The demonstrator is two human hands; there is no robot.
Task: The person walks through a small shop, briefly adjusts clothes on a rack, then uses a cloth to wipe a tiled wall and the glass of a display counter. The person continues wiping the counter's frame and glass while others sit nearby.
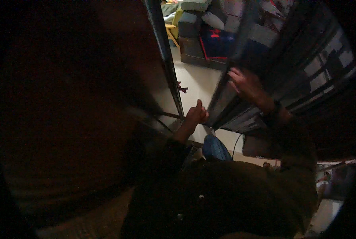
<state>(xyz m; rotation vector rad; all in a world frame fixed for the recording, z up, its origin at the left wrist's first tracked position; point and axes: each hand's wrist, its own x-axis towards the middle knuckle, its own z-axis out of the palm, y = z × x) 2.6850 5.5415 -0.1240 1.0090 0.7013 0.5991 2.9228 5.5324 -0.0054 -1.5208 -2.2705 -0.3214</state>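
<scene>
My right hand [247,87], with a dark band at the wrist, is at the edge of a dark, see-through curtain [226,95]. Its fingers bend round the cloth. Lower and to the left, my left hand [195,114] is closed, its thumb pointing up and the other fingers curled in. Whatever those fingers may hold is hidden. The curtain hangs in long folds to the right of both hands. A dark upright frame edge [169,59] runs just left of my left hand.
Through the gap, a grey sofa [190,49] carries a dark blue cloth [219,43] with red trim. A small dark object [182,87] lies on the pale floor [196,81]. Below my hands is my blue-jeaned leg [216,148]; a thin black cable [236,145] hangs near it. The left side is very dark.
</scene>
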